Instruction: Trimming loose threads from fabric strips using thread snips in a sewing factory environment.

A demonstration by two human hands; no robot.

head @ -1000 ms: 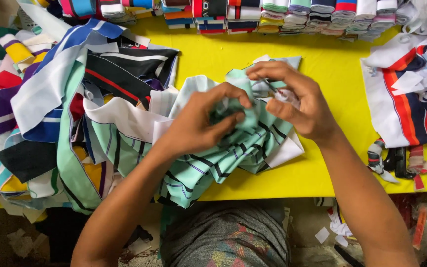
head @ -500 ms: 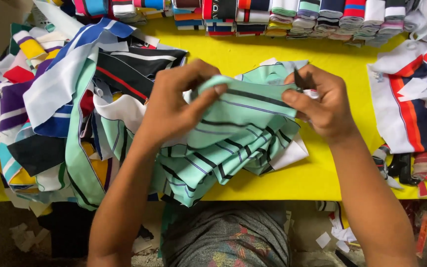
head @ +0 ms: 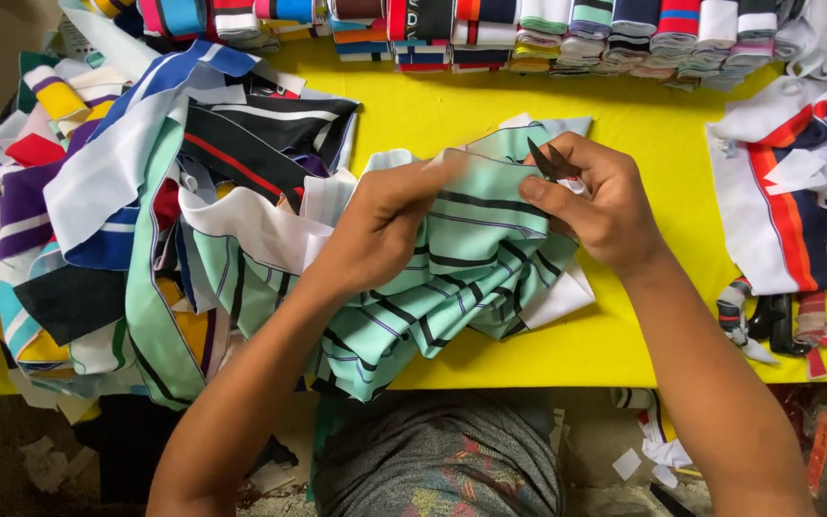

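Head view shows us at a yellow table (head: 643, 345), both hands on a mint striped cloth (head: 452, 278) that lies bunched in the middle of it, near the front edge. Our left hand (head: 385, 225) pinches the cloth's top edge and holds it taut. Our right hand (head: 595, 206) is closed around small dark snips (head: 546, 161), whose points stand at that same edge, and its fingers also press the cloth beneath.

As for progress, we judge the work to be at an early point on this piece: the snips are at the edge, but we cannot tell whether any cut has been made. A big heap of mixed striped cloths (head: 136, 220) lies to the left, a smaller white, red and navy pile (head: 796, 211) to the right, and a row of folded strips (head: 547, 29) runs along the back (which of these is finished and which is waiting, the view does not tell us). A second dark tool (head: 777, 321) lies by the right pile, untouched.

Compared with half a second ago, our hands have risen slightly and come closer, the top edge is drawn flatter between them, and the snips now show plainly above the thumb. A second ago the cloth was more crumpled under both hands.
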